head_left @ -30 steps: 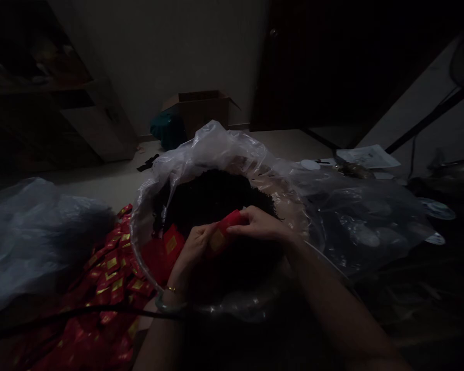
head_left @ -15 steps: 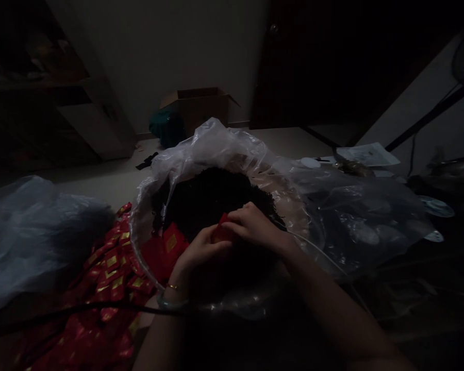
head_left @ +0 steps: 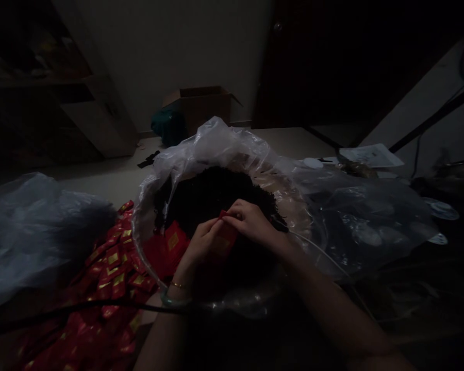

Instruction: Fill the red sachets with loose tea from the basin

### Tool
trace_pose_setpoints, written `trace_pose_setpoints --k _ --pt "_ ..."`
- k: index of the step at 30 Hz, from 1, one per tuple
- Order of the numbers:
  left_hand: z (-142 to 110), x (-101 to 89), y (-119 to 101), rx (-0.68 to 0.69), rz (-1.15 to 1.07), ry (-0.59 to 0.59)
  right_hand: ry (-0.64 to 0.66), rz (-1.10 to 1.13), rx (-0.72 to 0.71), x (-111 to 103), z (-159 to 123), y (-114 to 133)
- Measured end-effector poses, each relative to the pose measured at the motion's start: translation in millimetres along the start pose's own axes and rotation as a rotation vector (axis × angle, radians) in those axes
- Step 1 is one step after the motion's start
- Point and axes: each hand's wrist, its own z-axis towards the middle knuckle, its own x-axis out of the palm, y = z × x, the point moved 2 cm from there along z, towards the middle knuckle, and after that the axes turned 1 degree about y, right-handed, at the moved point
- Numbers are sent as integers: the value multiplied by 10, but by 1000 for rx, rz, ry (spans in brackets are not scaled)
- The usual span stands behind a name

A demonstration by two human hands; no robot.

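Observation:
Both hands pinch the top edge of a small red packet that hangs over a round basin. My left hand grips its left corner, with a bangle and a thin gold bracelet at the wrist. My right hand is closed on the right part of the same edge. Below and behind lies a heap of dark, loose, dry tea-like leaves. Clear plastic lines the basin and rises at its far side. More red packets with gold squares lie inside, left of my left hand.
A pile of red and gold packets lies left of the basin beside a clear plastic bag. Another clear bag with pale contents is on the right. A cardboard box stands by the wall. A dark cable crosses the lower left.
My fingers have drawn together along the packet's top edge, and more of its red front now shows below them. The view has shifted slightly.

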Motion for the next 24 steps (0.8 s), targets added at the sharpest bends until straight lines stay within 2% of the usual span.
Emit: trace_pose_setpoints --k 2,5,10,15,21,24 --pt "-1 5 -1 49 60 -28 11 -48 -17 13 3 -16" --pt "-2 17 5 117 121 -52 105 -127 -11 25 -5 -27" --pt "11 9 40 156 199 -103 222 -212 -16 30 -33 13" --pt "3 -25 29 118 107 -227 268 -243 -23 15 -52 68" --pt "-17 -31 -16 165 53 -223 312 -320 0 -2 -81 127" --pt "-21 -34 -25 158 48 -278 282 -416 0 13 -91 146"
